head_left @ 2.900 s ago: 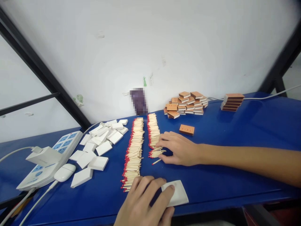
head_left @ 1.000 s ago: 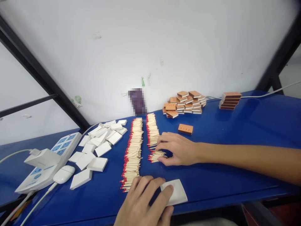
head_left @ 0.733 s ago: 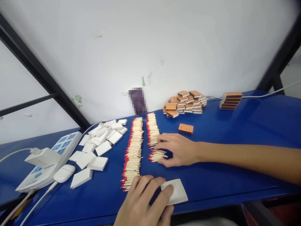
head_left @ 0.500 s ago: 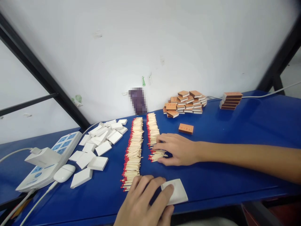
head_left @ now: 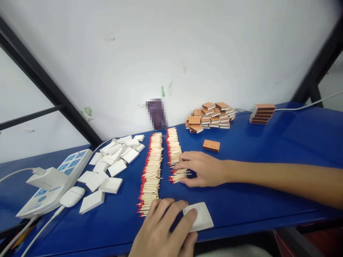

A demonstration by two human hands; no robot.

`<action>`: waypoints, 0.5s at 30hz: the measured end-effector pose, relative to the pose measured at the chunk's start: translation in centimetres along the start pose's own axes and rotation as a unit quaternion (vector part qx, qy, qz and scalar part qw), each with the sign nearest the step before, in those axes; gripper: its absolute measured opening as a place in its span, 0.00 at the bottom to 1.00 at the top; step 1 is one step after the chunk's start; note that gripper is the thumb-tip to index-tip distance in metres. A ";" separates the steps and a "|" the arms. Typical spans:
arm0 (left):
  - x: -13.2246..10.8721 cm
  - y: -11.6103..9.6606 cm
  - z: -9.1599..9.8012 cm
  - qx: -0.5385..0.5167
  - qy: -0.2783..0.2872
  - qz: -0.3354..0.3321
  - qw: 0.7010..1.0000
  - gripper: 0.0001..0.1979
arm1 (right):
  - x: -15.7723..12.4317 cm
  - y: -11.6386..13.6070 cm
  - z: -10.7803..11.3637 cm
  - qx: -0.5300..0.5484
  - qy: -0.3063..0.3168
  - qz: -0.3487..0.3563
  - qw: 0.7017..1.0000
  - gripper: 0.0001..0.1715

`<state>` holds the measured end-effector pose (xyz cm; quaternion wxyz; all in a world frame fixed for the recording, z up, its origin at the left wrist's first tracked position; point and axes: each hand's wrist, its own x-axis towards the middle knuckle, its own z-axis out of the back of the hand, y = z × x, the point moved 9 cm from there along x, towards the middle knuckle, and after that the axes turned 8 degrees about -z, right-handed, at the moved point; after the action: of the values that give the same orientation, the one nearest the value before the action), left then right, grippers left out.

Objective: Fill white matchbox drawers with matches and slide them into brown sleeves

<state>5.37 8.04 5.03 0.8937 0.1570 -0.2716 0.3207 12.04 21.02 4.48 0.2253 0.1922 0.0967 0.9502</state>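
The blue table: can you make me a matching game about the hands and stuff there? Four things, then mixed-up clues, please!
Things
1. left hand
2. right hand
3. power strip
4. single matchbox

Clues
A. has a white charger on it
B. is around a small bunch of matches
C. is orange and lies apart from the big pile of boxes
D. touches a white tray

Right pairs: 1-D, 2-B, 3-A, 4-C
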 end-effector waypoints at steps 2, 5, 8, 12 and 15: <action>0.0 -0.1 0.2 0.004 -0.008 -0.002 1.000 0.11 | -0.1 -0.1 0.3 0.006 -0.017 -0.003 1.000 0.20; 0.1 -0.2 0.3 0.005 -0.010 -0.002 1.000 0.11 | -0.2 -0.1 0.7 0.026 -0.028 -0.006 0.999 0.21; 0.1 -0.2 0.5 0.005 -0.010 -0.001 1.000 0.11 | -0.3 -0.2 0.7 0.048 -0.020 -0.008 0.999 0.24; 0.2 -0.2 0.4 0.009 -0.012 -0.005 1.000 0.12 | -0.2 -0.5 0.3 0.057 -0.007 -0.018 0.998 0.28; 0.2 0.0 0.3 0.008 -0.011 -0.004 1.000 0.12 | -0.1 -0.6 0.2 0.056 -0.005 -0.024 0.998 0.28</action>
<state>5.40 7.97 5.35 0.8906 0.1686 -0.2779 0.3179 12.43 21.50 4.44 0.2378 0.2070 0.1536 0.9365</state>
